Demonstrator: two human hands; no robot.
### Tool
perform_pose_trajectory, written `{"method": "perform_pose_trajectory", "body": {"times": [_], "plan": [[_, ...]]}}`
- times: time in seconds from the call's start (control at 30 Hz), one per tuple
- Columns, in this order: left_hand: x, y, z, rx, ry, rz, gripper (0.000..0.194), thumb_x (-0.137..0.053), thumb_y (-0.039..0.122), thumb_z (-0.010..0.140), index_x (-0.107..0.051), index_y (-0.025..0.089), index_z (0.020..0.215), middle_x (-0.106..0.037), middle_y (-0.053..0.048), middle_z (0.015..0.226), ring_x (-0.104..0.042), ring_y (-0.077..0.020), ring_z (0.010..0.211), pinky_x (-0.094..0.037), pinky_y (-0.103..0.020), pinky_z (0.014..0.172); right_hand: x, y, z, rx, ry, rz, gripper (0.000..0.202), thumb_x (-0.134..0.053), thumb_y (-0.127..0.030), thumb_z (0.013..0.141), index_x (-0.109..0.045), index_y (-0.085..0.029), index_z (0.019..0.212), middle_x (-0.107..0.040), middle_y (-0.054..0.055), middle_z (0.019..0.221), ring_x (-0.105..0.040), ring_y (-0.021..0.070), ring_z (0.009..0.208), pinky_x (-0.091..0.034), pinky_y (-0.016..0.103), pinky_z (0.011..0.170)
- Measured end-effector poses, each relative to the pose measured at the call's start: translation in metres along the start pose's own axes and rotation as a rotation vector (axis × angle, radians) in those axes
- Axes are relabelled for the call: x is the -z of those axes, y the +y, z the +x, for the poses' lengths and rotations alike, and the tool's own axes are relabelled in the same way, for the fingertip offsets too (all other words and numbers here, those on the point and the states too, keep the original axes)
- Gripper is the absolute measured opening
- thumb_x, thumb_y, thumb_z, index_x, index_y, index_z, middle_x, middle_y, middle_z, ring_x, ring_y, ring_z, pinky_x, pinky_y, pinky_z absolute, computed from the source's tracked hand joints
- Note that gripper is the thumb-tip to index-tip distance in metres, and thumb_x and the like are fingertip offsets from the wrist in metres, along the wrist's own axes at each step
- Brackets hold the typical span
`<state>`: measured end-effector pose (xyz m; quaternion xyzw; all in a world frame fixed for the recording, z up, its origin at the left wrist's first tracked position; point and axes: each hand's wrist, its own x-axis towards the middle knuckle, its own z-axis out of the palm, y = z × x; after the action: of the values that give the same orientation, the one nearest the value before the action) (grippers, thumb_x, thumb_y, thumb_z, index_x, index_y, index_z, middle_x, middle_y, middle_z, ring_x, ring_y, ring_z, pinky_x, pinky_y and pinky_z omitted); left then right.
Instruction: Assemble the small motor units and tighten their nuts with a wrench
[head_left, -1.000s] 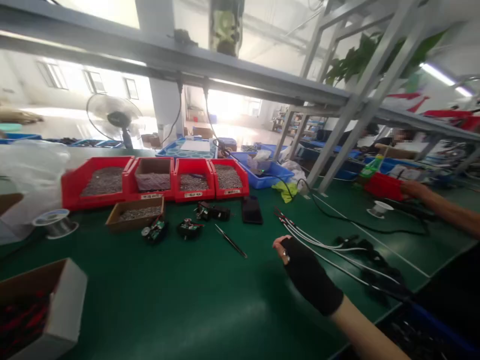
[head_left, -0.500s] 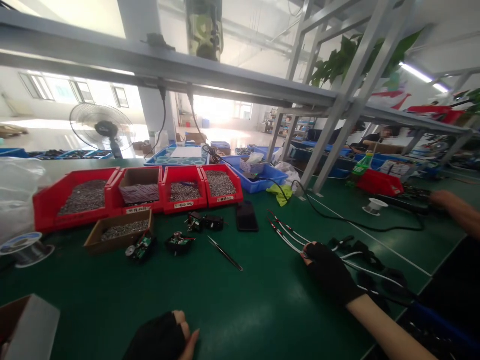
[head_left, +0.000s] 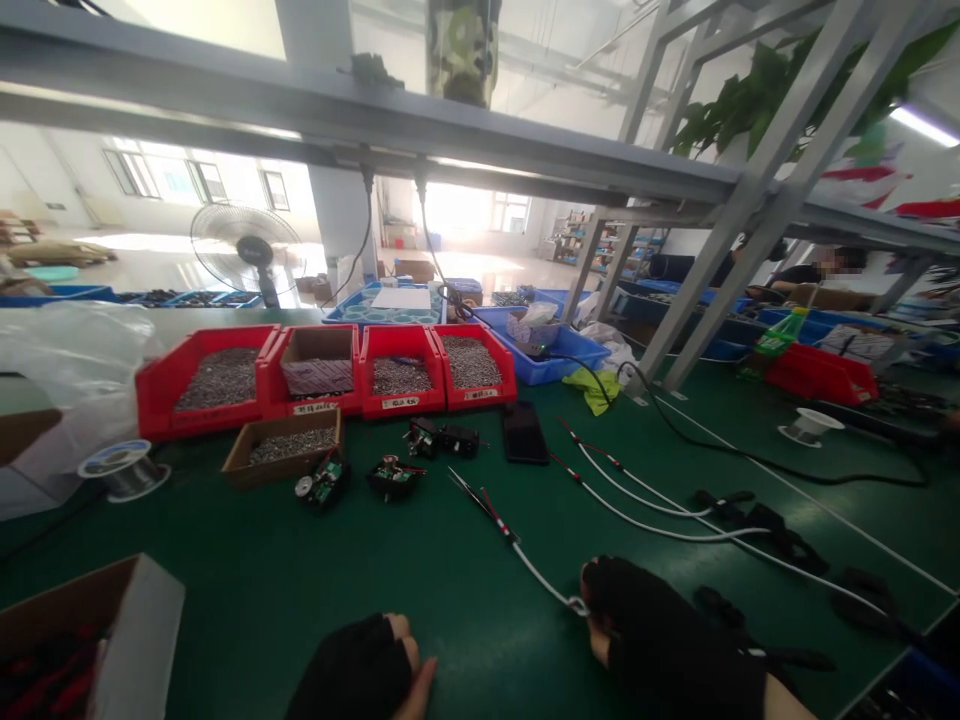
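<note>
My right hand [head_left: 660,630], in a black fingerless glove, is closed on a white cable [head_left: 541,578] close to a small loop in it. The cable's red and black wire tips reach the tweezers [head_left: 472,489] on the green bench. Low in the middle, my left hand [head_left: 367,665], gloved alike, rests with curled fingers; what it may hold is hidden. More white cables [head_left: 645,530] with black connectors lie to the right. Small black assemblies with green boards [head_left: 394,477] sit beyond my left hand, beside a dark phone [head_left: 525,433].
Red bins [head_left: 217,385] of small metal parts line the back, with a cardboard tray [head_left: 285,450] before them. Solder spools [head_left: 126,470] stand at both sides. A box [head_left: 142,640] is at lower left. A black cord [head_left: 750,455] crosses the right; metal posts rise behind.
My right hand has drawn one white cable toward me and left, away from the others, which now lie loose. The view has shifted right-to-left items rightward. The other person's hand at right is gone.
</note>
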<state>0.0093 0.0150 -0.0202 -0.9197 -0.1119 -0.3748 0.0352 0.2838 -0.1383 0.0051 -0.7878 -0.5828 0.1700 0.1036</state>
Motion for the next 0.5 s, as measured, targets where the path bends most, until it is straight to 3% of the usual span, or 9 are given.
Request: {"method": "perform_pose_trajectory", "body": {"times": [0.17, 0.3, 0.4, 0.47, 0.5], "plan": [[0.005, 0.005, 0.010, 0.115, 0.004, -0.013, 0.034, -0.041, 0.013, 0.094, -0.047, 0.020, 0.061, -0.052, 0.001, 0.055, -0.055, -0.0107, 0.045, -0.044, -0.021, 0.043, -0.017, -0.036, 0.011, 0.149, -0.007, 0.011, 0.034, -0.056, -0.004, 0.077, -0.064, -0.015, 0.109, -0.066, 0.012, 0.110, -0.065, 0.0205, 0.094, -0.056, 0.032, 0.081], [0.012, 0.005, 0.014, 0.170, 0.020, -0.023, 0.034, -0.040, 0.011, 0.092, -0.050, 0.019, 0.060, -0.052, 0.001, 0.053, -0.054, -0.0106, 0.043, -0.045, -0.020, 0.041, 0.005, -0.052, 0.046, 0.165, 0.118, 0.008, 0.027, -0.063, -0.023, 0.088, -0.063, -0.018, 0.114, -0.065, 0.005, 0.105, -0.063, 0.0136, 0.092, -0.054, 0.024, 0.081], [0.017, 0.002, 0.010, 0.238, 0.000, -0.084, 0.024, -0.050, 0.008, 0.084, -0.052, 0.018, 0.062, -0.055, 0.000, 0.055, -0.054, -0.0107, 0.044, -0.047, -0.019, 0.041, 0.034, -0.032, 0.077, 0.003, 0.263, -0.142, 0.027, -0.052, -0.014, 0.094, -0.062, -0.006, 0.116, -0.060, 0.017, 0.119, -0.057, 0.0242, 0.116, -0.044, 0.038, 0.104], [0.017, 0.001, 0.005, 0.271, -0.017, -0.159, 0.012, -0.061, 0.008, 0.077, -0.057, 0.017, 0.071, -0.061, -0.001, 0.065, -0.061, -0.0129, 0.054, -0.054, -0.021, 0.049, 0.048, -0.009, 0.090, -0.139, 0.248, -0.234, 0.029, -0.057, -0.011, 0.089, -0.064, 0.001, 0.114, -0.058, 0.026, 0.122, -0.053, 0.0361, 0.121, -0.042, 0.050, 0.104], [0.015, 0.001, 0.002, 0.268, -0.041, -0.199, 0.013, -0.067, 0.008, 0.073, -0.061, 0.017, 0.080, -0.066, -0.003, 0.073, -0.065, -0.0148, 0.062, -0.058, -0.023, 0.055, 0.052, 0.003, 0.092, -0.201, 0.210, -0.259, 0.028, -0.057, -0.009, 0.088, -0.064, 0.000, 0.114, -0.060, 0.025, 0.121, -0.056, 0.0352, 0.119, -0.044, 0.050, 0.102]]}}
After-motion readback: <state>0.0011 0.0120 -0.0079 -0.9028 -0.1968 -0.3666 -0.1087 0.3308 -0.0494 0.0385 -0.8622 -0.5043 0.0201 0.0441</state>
